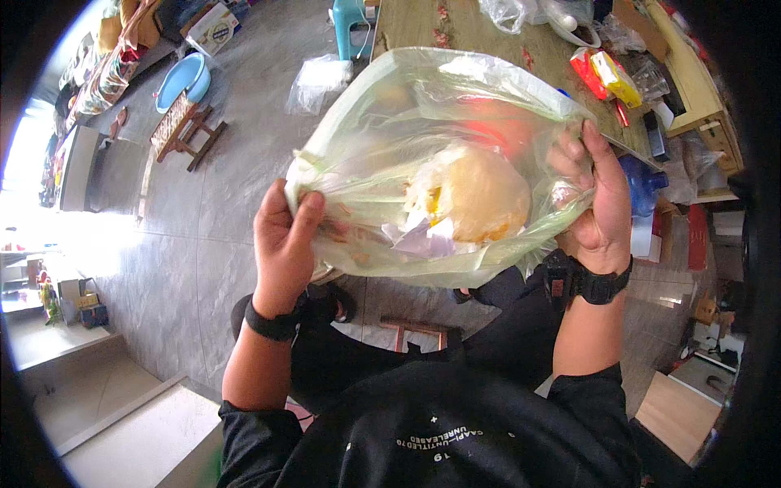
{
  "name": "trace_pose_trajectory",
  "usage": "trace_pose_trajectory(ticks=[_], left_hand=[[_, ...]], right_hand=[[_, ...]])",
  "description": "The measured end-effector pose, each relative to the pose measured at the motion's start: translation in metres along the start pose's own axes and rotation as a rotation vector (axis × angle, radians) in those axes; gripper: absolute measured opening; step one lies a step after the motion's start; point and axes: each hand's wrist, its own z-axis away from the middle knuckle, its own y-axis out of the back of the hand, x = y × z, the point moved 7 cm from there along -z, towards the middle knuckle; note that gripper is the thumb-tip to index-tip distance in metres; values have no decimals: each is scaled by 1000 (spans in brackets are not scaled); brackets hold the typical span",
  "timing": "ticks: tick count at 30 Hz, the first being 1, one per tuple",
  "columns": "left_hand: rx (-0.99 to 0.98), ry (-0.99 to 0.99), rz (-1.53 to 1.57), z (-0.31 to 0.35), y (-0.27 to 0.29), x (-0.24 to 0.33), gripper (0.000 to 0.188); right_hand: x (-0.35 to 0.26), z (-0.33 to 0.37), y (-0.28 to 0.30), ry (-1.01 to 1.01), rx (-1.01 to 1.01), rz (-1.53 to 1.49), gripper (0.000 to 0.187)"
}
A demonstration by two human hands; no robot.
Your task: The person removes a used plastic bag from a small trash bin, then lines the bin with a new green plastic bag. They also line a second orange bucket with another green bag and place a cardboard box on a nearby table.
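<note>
A thin, pale green see-through plastic bag [364, 237] is stretched wide in front of me, above my lap. My left hand [286, 240] pinches its left edge between thumb and fingers. At the opposite side my right hand [600, 199] is closed on the bag's gathered plastic, its fingers partly seen through the film. Inside lies a rounded beige lump [486, 189] with yellow-orange stains; its kind is unclear. White scraps, perhaps crumpled paper [431, 241], sit below it in the bag. A blurred red patch shows through the far side.
Beyond the bag stands a table [407, 23] with red and yellow packets [604, 75] and clear plastic bags. A light blue stool [350, 31] is beside it. A blue basin [183, 81] and a small wooden stool [185, 130] stand on the grey floor to the left.
</note>
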Motion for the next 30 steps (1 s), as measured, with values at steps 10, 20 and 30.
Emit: trace_pose_trajectory(ticks=[10,20,30], left_hand=[[230,-83,-13,15,36,31,17],[153,-21,-195,-3,64,8,15],[40,-70,-221,-17,35,-25,13]], right_hand=[[5,8,-13,52,130,95,20],[26,-19,14,116,198,592,21],[43,-43,45,447,209,1091,25]])
